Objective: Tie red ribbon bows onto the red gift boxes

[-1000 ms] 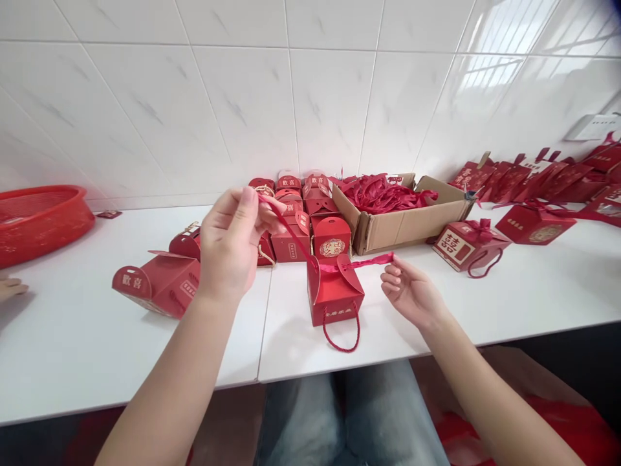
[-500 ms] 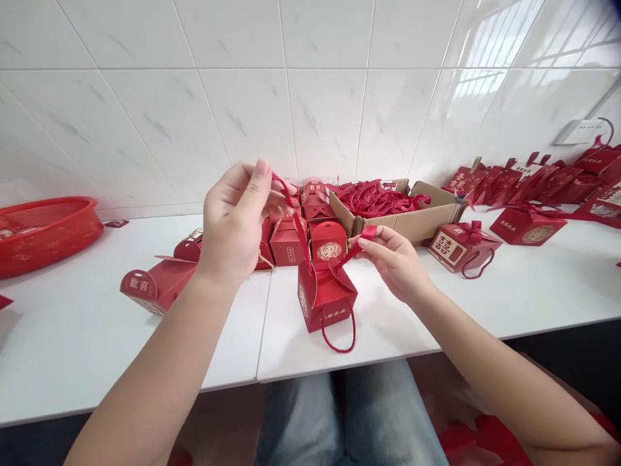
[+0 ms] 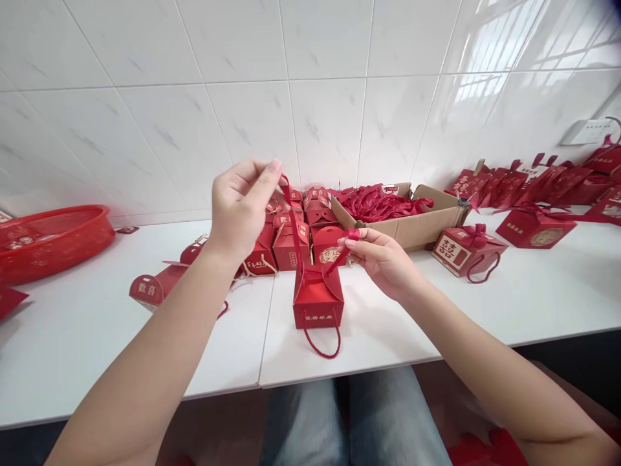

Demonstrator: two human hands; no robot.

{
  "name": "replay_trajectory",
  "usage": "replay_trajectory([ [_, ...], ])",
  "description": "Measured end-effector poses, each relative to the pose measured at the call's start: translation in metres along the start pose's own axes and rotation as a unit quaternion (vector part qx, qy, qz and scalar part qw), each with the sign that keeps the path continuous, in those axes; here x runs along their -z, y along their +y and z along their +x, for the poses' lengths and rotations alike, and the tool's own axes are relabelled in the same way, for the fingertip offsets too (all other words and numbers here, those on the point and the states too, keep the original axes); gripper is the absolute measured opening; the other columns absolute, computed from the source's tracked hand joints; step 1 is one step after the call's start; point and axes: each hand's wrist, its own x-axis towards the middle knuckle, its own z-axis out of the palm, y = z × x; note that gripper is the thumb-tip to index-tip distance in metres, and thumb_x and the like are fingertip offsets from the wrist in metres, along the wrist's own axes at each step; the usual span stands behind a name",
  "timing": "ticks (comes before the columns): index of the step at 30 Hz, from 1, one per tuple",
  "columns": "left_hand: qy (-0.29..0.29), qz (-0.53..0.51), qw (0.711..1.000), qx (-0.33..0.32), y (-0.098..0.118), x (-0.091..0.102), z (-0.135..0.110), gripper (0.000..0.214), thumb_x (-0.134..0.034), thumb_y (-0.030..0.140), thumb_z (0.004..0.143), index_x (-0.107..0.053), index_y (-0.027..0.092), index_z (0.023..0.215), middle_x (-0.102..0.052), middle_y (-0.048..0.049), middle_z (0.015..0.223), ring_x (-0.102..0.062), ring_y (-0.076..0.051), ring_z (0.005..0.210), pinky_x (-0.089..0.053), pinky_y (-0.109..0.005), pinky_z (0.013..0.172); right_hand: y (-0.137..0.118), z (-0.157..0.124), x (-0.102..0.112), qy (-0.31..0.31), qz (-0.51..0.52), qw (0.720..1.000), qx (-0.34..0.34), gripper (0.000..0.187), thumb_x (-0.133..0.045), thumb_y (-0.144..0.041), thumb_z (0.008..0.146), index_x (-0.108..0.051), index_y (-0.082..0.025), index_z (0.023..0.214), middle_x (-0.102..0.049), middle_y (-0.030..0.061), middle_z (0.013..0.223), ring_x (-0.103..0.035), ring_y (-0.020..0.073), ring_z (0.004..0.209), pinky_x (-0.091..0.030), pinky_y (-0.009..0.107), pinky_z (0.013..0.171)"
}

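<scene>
A small red gift box [image 3: 317,303] with a cord handle stands upright on the white table [image 3: 398,323] in front of me. A red ribbon [image 3: 294,226] runs through its top flaps. My left hand [image 3: 241,206] is raised above and left of the box, fingers pinched on one ribbon end. My right hand [image 3: 380,259] sits just right of the box top, pinching the other ribbon end. Both ribbon ends are pulled taut, and the box flaps are drawn together.
Several more red gift boxes [image 3: 295,230] cluster behind. An open cardboard carton [image 3: 412,220] holds red ribbons. A finished box with a bow [image 3: 463,246] and flat boxes [image 3: 533,181] lie right. A red basket [image 3: 53,239] is far left. An unfolded box [image 3: 160,285] lies left.
My right hand picked up the loose ribbon end and drew it toward the box top. The left hand rose higher. The box flaps closed together and the box turned to face me.
</scene>
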Motion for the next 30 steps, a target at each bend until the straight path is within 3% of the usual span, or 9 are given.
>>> replay_trajectory([
  [3, 0.005, -0.011, 1.0, -0.016, 0.006, 0.008, 0.008, 0.021, -0.073, 0.036, 0.077, -0.066, 0.021, 0.063, -0.066, 0.0016, 0.063, -0.058, -0.009, 0.048, -0.047, -0.024, 0.047, 0.004, 0.001, 0.0, -0.01, -0.029, 0.999, 0.013, 0.022, -0.081, -0.023, 0.066, -0.062, -0.02, 0.078, -0.069, -0.0016, 0.079, -0.064, 0.0118, 0.08, -0.046, 0.026, 0.075],
  [9, -0.038, 0.007, 0.999, -0.036, 0.02, 0.013, 0.02, 0.019, -0.077, 0.034, 0.073, -0.071, 0.017, 0.066, -0.071, -0.0013, 0.069, -0.062, -0.01, 0.052, -0.048, -0.024, 0.047, 0.009, 0.006, -0.004, -0.03, -0.069, 0.997, 0.013, 0.031, -0.083, -0.024, 0.064, -0.063, -0.02, 0.088, -0.069, -0.0001, 0.082, -0.065, 0.0138, 0.081, -0.047, 0.03, 0.081],
  [14, -0.083, 0.024, 0.996, 0.02, 0.017, 0.014, 0.024, 0.023, -0.075, 0.034, 0.076, -0.067, 0.016, 0.065, -0.069, -0.0015, 0.068, -0.064, -0.011, 0.054, -0.045, -0.025, 0.046, 0.013, 0.008, -0.008, -0.023, -0.043, 0.999, 0.02, 0.026, -0.078, -0.034, 0.07, -0.058, -0.019, 0.079, -0.069, 0.0015, 0.079, -0.064, 0.015, 0.08, -0.045, 0.029, 0.076],
  [18, -0.052, 0.004, 0.998, 0.02, 0.015, 0.018, 0.027, 0.02, -0.07, 0.027, 0.082, -0.067, 0.017, 0.065, -0.069, 0.0004, 0.069, -0.063, -0.01, 0.055, -0.044, -0.026, 0.047, 0.015, 0.007, -0.009, -0.012, -0.037, 0.999, 0.018, 0.029, -0.077, -0.038, 0.07, -0.057, -0.02, 0.078, -0.071, 0.0027, 0.082, -0.065, 0.0156, 0.081, -0.044, 0.028, 0.073],
  [22, -0.05, -0.002, 0.999, 0.022, 0.019, 0.019, 0.026, 0.019, -0.069, 0.026, 0.082, -0.067, 0.017, 0.065, -0.068, -0.0011, 0.07, -0.062, -0.011, 0.056, -0.043, -0.028, 0.048, 0.011, 0.009, -0.01, -0.008, -0.05, 0.999, 0.017, 0.031, -0.079, -0.036, 0.068, -0.061, -0.022, 0.089, -0.072, 0.0019, 0.084, -0.066, 0.0164, 0.083, -0.043, 0.026, 0.068],
  [30, -0.073, 0.034, 0.996, 0.039, 0.024, 0.011, 0.017, 0.023, -0.07, 0.036, 0.08, -0.066, 0.021, 0.063, -0.067, -0.0024, 0.069, -0.063, -0.012, 0.056, -0.046, -0.026, 0.049, -0.008, 0.018, -0.027, -0.048, -0.034, 0.997, 0.059, 0.016, -0.073, -0.03, 0.075, -0.062, -0.018, 0.08, -0.071, 0.0021, 0.081, -0.065, 0.0139, 0.081, -0.047, 0.029, 0.079],
])
